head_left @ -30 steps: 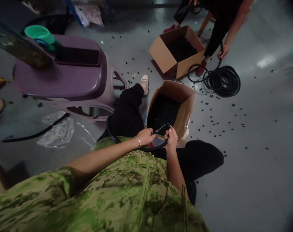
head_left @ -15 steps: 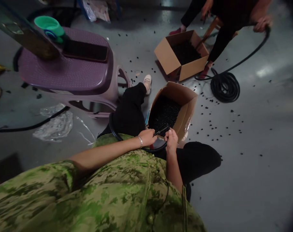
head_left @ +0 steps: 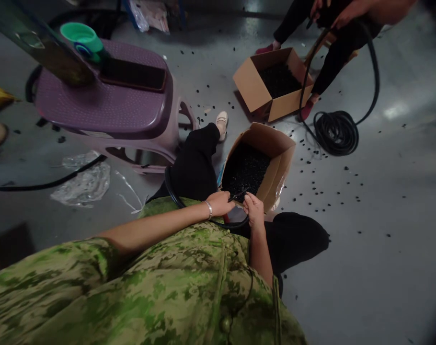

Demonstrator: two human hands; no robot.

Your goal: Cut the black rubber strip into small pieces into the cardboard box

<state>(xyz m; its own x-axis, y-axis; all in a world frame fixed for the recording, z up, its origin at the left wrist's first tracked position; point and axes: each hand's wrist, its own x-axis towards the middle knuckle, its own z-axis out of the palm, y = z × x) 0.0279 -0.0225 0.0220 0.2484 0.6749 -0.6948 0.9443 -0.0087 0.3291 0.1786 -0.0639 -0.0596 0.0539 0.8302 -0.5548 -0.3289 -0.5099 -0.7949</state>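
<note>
So the scissors (head_left: 237, 195) were in the left hand (head_left: 220, 204), fingers curled round the handles, blades angled right and slightly away toward the right fingertips. How far the blades were open was too small to tell. The right hand (head_left: 254, 209) had its fingers pinching the black corrugated tube (head_left: 172, 191) near one end, just right of the blade tips. That tube looped over the left thigh, passed under the left wrist and rose into the right palm, so its held length lay across the line of the blades. The right hand was obviously nearest the end, though the very tip got lost in the dark.

Both hands sat over the near edge of a cardboard box (head_left: 271, 139) with loads of small black pieces (head_left: 248, 167) inside. Just beyond stood a second carton (head_left: 288, 106), also holding black bits (head_left: 281, 79), by a co-worker's feet.
</note>
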